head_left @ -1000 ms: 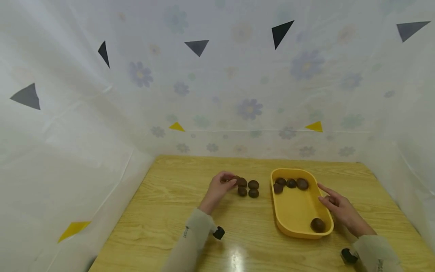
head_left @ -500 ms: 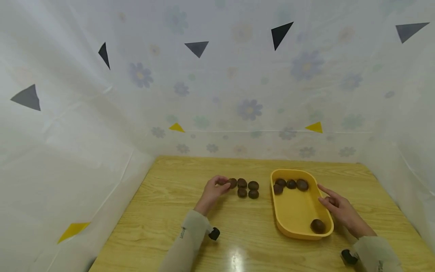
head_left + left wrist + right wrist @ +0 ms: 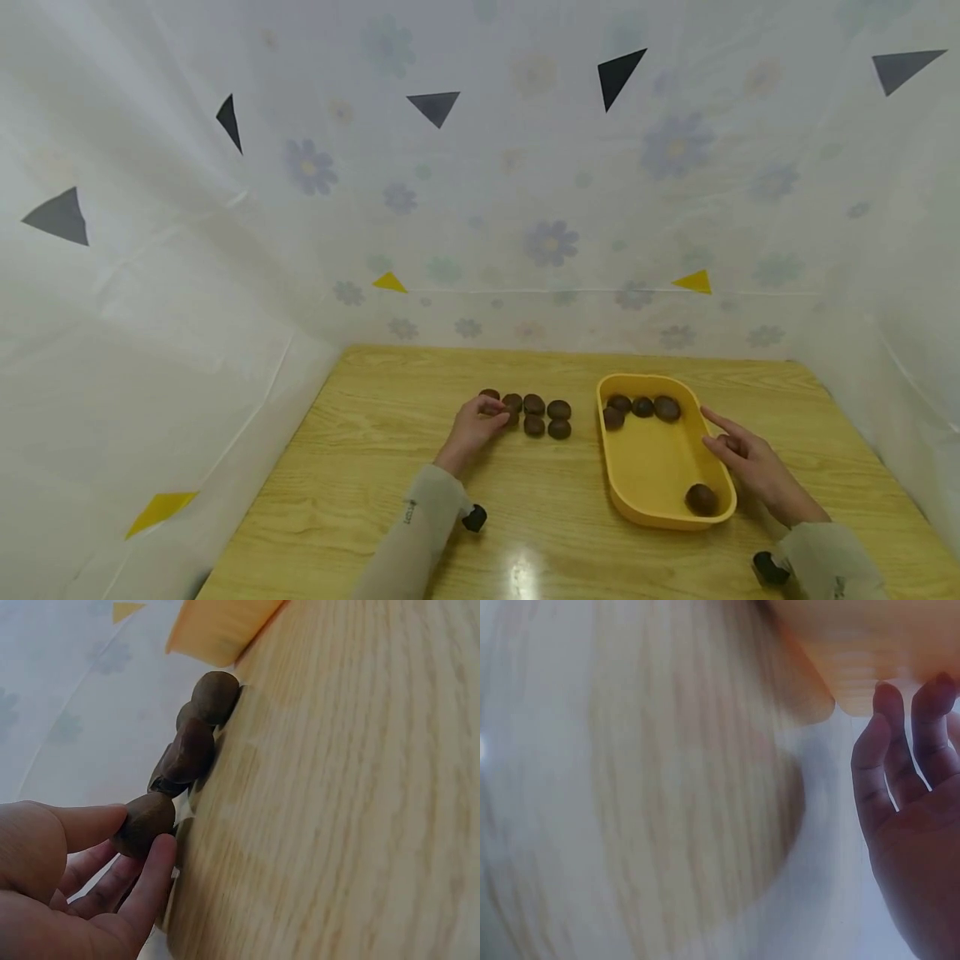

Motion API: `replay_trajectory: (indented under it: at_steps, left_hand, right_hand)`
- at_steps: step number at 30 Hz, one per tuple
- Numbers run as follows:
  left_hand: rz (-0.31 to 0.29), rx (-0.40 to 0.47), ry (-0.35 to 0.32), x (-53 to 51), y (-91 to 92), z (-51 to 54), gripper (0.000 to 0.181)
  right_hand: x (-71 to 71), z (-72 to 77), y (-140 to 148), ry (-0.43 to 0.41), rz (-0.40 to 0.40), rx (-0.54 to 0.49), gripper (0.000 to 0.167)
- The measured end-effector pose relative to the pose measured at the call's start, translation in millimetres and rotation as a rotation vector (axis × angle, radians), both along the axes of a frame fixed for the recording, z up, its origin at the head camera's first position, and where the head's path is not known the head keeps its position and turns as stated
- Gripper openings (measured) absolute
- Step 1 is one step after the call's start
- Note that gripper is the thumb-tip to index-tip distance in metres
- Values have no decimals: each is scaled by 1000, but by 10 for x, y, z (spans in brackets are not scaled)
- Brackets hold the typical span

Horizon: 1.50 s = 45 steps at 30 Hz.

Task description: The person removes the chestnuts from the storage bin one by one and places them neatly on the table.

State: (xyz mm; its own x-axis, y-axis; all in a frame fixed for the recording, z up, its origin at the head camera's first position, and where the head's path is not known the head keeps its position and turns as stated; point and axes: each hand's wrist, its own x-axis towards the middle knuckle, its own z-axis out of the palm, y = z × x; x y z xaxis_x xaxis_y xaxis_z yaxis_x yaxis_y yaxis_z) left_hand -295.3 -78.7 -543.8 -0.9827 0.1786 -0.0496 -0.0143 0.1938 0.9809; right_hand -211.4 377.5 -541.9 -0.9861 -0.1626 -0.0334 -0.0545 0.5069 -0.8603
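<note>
L of yellow tray point(image 3: 648, 467) — L hand point(image 3: 472, 431) pinches round brown piece point(image 3: 146, 825): prob. light, hard, slick; grip widest sides. R hand point(image 3: 761, 468) — fingers loose, at tray's R wall.

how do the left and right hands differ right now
The left hand pinches a brown round piece; the right hand grips nothing visible, its fingertips at the yellow tray's right edge. The left hand works left of the tray, while the right hand is on its right. Both come out of pale sleeves.
</note>
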Motion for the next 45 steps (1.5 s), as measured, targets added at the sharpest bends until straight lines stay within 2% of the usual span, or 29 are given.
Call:
replay_trajectory:
  at_steps: [8, 12, 17, 30, 32, 36, 39, 45]
  left_hand:
    - [7, -203, 61, -21, -3, -60, 17]
    - [12, -265, 93, -17, -8, -64, 15]
    - [19, -290, 112, -7, -29, -39, 15]
    - [26, -242, 89, 14, -78, 28, 23]
    - [27, -224, 88, 24, -70, 63, 25]
    - [13, -208, 129, 42, -2, 167, 26]
    - [-22, -195, 160, 65, 97, 246, 27]
    - [-152, -67, 123, 195, 440, 375, 30]
  right_hand:
    - [-5, -24, 7, -12, 3, -20, 68]
    - [-6, -42, 7, -12, 4, -27, 67]
    - [-2, -46, -1, -7, 5, -19, 67]
    - [-11, -32, 5, -11, 2, -8, 68]
    - [-3, -33, 2, -9, 3, -17, 67]
    - [9, -20, -7, 10, 5, -16, 66]
    - [14, -5, -6, 8, 6, -20, 67]
    - [14, 2, 6, -3, 6, -23, 67]
